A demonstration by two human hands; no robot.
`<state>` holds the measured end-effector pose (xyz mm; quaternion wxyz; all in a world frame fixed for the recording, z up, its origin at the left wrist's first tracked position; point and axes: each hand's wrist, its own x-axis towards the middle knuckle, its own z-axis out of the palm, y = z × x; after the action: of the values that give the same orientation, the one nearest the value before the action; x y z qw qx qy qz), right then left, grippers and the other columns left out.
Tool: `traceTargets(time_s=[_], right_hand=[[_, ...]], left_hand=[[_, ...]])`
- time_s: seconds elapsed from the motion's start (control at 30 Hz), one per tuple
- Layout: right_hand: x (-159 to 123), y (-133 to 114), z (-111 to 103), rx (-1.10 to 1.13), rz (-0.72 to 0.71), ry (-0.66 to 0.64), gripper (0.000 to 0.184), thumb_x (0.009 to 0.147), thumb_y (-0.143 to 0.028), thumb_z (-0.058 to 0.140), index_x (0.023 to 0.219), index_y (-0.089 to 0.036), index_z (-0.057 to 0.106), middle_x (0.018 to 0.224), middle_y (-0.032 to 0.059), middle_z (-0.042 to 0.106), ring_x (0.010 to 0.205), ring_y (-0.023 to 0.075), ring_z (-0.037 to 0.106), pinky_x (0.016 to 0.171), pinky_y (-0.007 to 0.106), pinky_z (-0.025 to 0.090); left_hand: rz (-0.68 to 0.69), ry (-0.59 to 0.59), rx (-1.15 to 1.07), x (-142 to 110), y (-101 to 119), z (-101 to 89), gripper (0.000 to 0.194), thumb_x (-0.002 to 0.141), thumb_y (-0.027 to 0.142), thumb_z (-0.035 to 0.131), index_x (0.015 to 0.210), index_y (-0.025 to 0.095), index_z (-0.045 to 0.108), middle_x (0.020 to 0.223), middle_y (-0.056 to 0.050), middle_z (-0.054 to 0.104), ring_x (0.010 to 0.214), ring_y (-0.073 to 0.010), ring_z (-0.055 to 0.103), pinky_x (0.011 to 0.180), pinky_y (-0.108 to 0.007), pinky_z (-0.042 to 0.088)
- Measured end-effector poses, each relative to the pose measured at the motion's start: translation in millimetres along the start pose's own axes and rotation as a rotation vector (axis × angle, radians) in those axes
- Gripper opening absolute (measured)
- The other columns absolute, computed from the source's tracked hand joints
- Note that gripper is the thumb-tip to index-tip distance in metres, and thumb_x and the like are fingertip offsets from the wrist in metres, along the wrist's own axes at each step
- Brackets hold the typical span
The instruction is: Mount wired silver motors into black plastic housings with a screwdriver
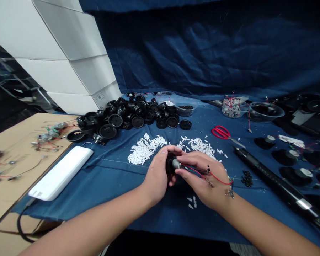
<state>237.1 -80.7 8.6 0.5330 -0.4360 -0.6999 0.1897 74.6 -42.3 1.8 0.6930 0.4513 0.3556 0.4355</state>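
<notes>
My left hand (158, 170) wraps round a round black plastic housing (170, 164), most of it hidden by the fingers. A small silver motor (176, 164) sits at the housing's right side. My right hand (206, 174) closes on that motor with thumb and fingers. From the motor, red and black wires (218, 179) trail over the back of the right hand and end in small metal parts near the wrist. Both hands are held just above the blue cloth, between two heaps of small white pieces (144, 151) and a few loose white pieces (192, 202).
Black round housings (138, 113) are piled at the back left. A white power bank (62, 172) lies left. Red-handled scissors (221, 132), a black electric screwdriver (274, 179), tiny black screws (246, 178) and black cones with motors (296, 174) lie right. Clear bowls (266, 111) stand behind.
</notes>
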Motion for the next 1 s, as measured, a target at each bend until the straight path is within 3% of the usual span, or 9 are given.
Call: traceTargets(time_s=[0.13,0.3,0.47,0.53,0.6,0.67,0.73,0.83,1.0], right_hand=[[3,-2,2,0.138,0.160,0.027,0.022,0.090,-0.026,0.080,0.111,-0.029,0.080,0.113,0.0052,0.078,0.108,0.0227,0.075,0.096,0.039,0.061],[7,-7,8,0.800,0.658,0.093,0.046,0.085,-0.039,0.086,0.128,-0.029,0.072,0.124,0.0065,0.075,0.111,0.0216,0.073,0.091,0.034,0.064],[-9,-25,3,0.937,0.916,-0.654,0.029,0.090,-0.042,0.080,0.102,-0.016,0.074,0.093,0.0067,0.075,0.072,0.0142,0.071,0.060,0.023,0.059],[-16,-30,-7,0.723,0.696,-0.715,0.021,0.094,-0.039,0.073,0.093,-0.019,0.075,0.075,0.0037,0.072,0.057,0.0124,0.065,0.049,0.020,0.051],[-18,-29,-18,0.391,0.205,-0.482,0.006,0.091,-0.024,0.075,0.094,-0.024,0.079,0.072,0.0029,0.072,0.061,0.0153,0.066,0.056,0.024,0.052],[-15,-25,-24,0.113,-0.108,-0.168,0.031,0.085,-0.013,0.076,0.110,-0.031,0.079,0.083,0.0039,0.074,0.076,0.0204,0.069,0.070,0.032,0.056],[-10,-19,-22,-0.034,-0.149,-0.015,0.042,0.087,-0.020,0.079,0.126,-0.034,0.074,0.099,0.0061,0.075,0.090,0.0252,0.069,0.083,0.040,0.056],[-2,-14,-13,-0.054,-0.118,-0.102,0.032,0.093,-0.036,0.076,0.125,-0.034,0.073,0.111,0.0072,0.075,0.102,0.0288,0.069,0.092,0.044,0.056],[2,-18,-7,0.006,-0.177,-0.159,0.018,0.095,-0.028,0.071,0.112,-0.032,0.072,0.098,0.0015,0.076,0.094,0.0229,0.071,0.090,0.037,0.058]], left_hand=[[0.064,-0.002,0.030,-5,6,3.5,0.043,0.104,0.058,0.048,0.125,0.023,0.061,0.117,-0.007,0.068,0.060,-0.0083,0.057,0.047,-0.019,0.046],[0.536,-0.058,0.336,-13,27,-0.3,0.074,0.091,0.032,0.081,0.155,0.032,0.043,0.143,-0.010,0.062,0.112,-0.0208,0.069,0.090,-0.029,0.060],[1.027,0.040,0.736,-19,53,-16.8,0.078,0.078,0.024,0.093,0.147,0.029,0.056,0.129,-0.009,0.075,0.110,-0.0261,0.074,0.097,-0.037,0.057],[1.176,0.023,0.853,-22,62,-21.0,0.075,0.075,0.029,0.096,0.141,0.027,0.061,0.120,-0.009,0.080,0.104,-0.0270,0.076,0.092,-0.038,0.055],[1.235,-0.027,0.884,-23,68,-22.3,0.071,0.076,0.037,0.095,0.138,0.025,0.063,0.115,-0.008,0.082,0.097,-0.0261,0.078,0.084,-0.036,0.054],[1.246,-0.066,0.871,-24,70,-21.2,0.070,0.077,0.043,0.094,0.137,0.022,0.064,0.111,-0.008,0.083,0.093,-0.0257,0.079,0.081,-0.036,0.054],[1.222,-0.100,0.871,-23,69,-19.0,0.067,0.077,0.042,0.094,0.135,0.021,0.067,0.112,-0.009,0.083,0.092,-0.0260,0.080,0.083,-0.036,0.055],[1.165,-0.196,0.874,-21,64,-15.5,0.058,0.081,0.033,0.089,0.135,0.022,0.070,0.116,-0.008,0.082,0.095,-0.0259,0.080,0.091,-0.038,0.057],[1.104,-0.289,0.817,-18,59,-10.8,0.056,0.080,0.024,0.088,0.134,0.022,0.070,0.117,-0.008,0.082,0.097,-0.0266,0.079,0.095,-0.040,0.058]])
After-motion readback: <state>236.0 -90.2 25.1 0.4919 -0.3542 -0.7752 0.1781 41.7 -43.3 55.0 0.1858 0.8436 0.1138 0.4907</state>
